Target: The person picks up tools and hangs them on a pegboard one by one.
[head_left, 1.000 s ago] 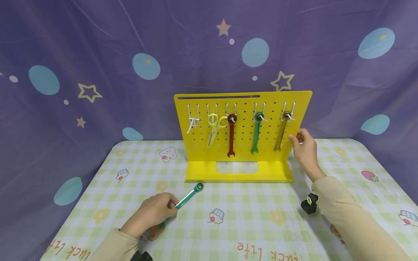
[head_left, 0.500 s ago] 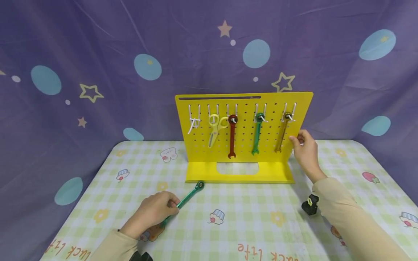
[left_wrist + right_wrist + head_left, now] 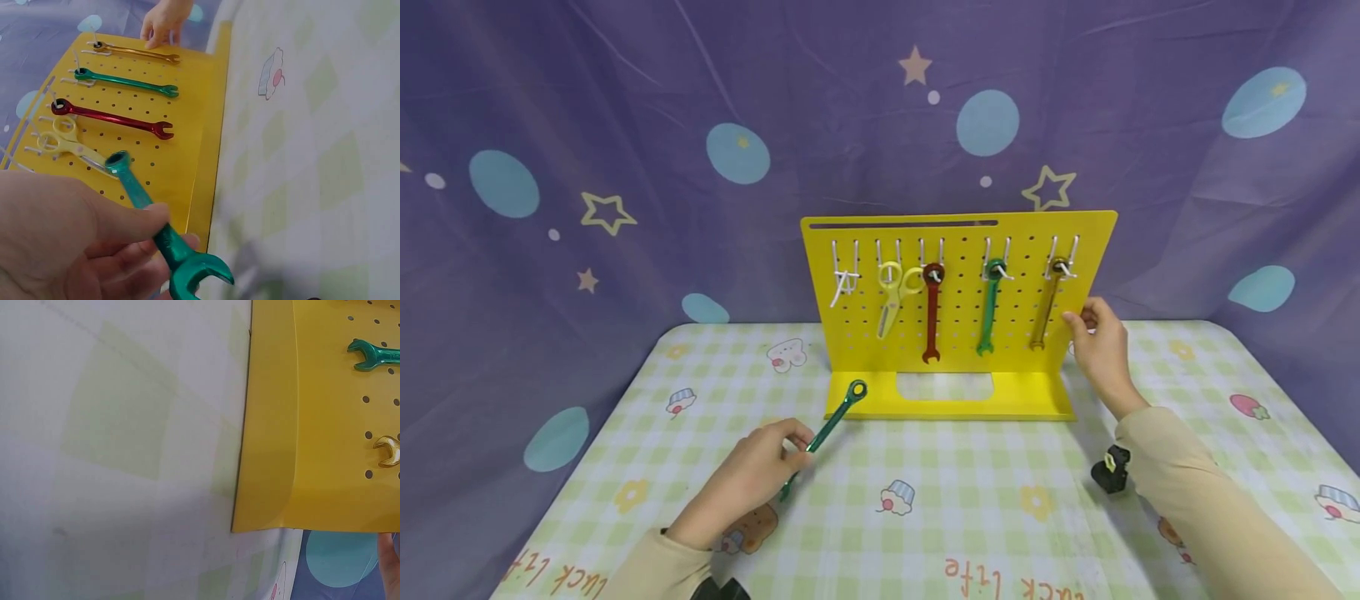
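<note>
My left hand pinches a green combination wrench between thumb and fingers, tilted with its ring end up and its open end low. In the head view the ring end overlaps the front lip of a yellow pegboard. At the board's right edge my right hand grips the panel, thumb in front and fingers partly hidden behind. From white hooks hang yellow scissors, a red wrench, another green wrench and a gold wrench.
The leftmost white hook on the board carries no tool. A checked tablecloth covers the table in front of the board. Behind stands a purple curtain with stars and blue ovals.
The left hand has lifted the green wrench off the tablecloth, up and toward the pegboard. The right hand stays at the board's edge.
</note>
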Available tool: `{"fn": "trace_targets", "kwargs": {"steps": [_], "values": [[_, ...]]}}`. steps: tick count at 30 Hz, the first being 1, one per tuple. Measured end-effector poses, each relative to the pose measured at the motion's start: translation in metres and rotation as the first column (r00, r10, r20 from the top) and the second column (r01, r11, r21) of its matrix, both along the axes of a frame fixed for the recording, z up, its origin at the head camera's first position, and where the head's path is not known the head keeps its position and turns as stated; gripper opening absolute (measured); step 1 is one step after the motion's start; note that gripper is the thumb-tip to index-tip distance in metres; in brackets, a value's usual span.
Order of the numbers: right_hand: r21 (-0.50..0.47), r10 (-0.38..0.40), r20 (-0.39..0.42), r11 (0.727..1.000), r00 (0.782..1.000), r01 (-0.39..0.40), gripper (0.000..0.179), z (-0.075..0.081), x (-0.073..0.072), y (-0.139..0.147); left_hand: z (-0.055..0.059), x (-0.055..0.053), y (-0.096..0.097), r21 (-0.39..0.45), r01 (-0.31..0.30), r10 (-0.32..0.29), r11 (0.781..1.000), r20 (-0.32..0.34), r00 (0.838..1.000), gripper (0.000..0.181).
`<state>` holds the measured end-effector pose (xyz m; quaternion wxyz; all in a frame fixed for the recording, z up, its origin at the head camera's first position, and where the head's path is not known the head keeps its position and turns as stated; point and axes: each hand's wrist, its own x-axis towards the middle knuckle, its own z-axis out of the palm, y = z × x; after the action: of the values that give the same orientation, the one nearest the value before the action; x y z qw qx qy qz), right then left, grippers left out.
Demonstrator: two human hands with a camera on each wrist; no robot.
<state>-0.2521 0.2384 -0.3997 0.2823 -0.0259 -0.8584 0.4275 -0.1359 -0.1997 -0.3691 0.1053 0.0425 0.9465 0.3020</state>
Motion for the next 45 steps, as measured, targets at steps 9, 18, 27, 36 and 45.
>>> {"fn": "trace_targets", "kwargs": {"steps": [9, 18, 27, 36, 45], "values": [[-0.004, 0.004, 0.008, 1.000, 1.000, -0.004, 0.020, 0.000, -0.001, 0.000, 0.007, -0.001, 0.006, 0.124, -0.063, 0.072, 0.990, -0.069, 0.995, 0.014], [-0.003, -0.002, 0.019, 1.000, 1.000, 0.003, 0.022, 0.001, 0.002, -0.002, 0.016, -0.004, 0.013, 0.214, -0.082, 0.128, 0.973, -0.207, 0.970, 0.011], [-0.014, -0.009, 0.030, 1.000, 1.000, 0.010, 0.021, 0.001, 0.001, -0.001, 0.021, -0.010, 0.023, 0.290, -0.101, 0.182, 0.952, -0.268, 0.946, 0.015], [-0.006, 0.001, 0.024, 1.000, 1.000, -0.001, 0.024, 0.001, 0.002, -0.001, 0.022, -0.022, 0.027, 0.352, -0.122, 0.230, 0.928, -0.284, 0.931, 0.014], [-0.016, -0.007, 0.033, 1.000, 0.999, 0.008, 0.023, 0.001, 0.001, -0.002, 0.022, -0.033, 0.026, 0.375, -0.121, 0.232, 0.919, -0.269, 0.935, 0.012]]}}
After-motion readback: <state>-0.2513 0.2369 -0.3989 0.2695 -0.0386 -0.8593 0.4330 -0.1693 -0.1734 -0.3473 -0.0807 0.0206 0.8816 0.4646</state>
